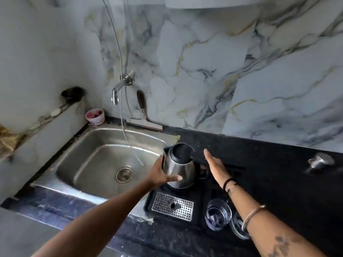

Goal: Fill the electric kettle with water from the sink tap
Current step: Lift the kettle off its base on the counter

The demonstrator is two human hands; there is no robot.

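Centre of frame: the electric kettle (179,166), steel-bodied with a black lid, stands on its black tray (201,196) on the dark worktop (278,175), just right of the sink (104,160). My left hand (161,176) is spread against the kettle's left flank, thumb across the lower front, fingers curving behind; it cups the body and does not close around it. My right hand (215,164) is open and flat, fingers together, near the handle side but apart from it; whether a fingertip touches the handle I cannot tell, since the dark handle merges with the tray.

The tap (118,89) projects from the marble wall at upper centre-left, with no visible stream at its spout. A thin clear tube (130,141) hangs down past it into the basin.

Hazards, as I judge them:
- A one-handed cupping hold on smooth steel may slip once the kettle leaves the tray; the handle would be the surer grip.
- The lid appears shut, so water would run off it unless it is opened first.
- Swinging the kettle leftward could snag the hanging tube.
- Two drinking glasses (218,214) stand at the tray's lower right, beneath my right forearm; a careless pull back could topple them.
- Wetting the kettle's underside would carry water back onto the tray.
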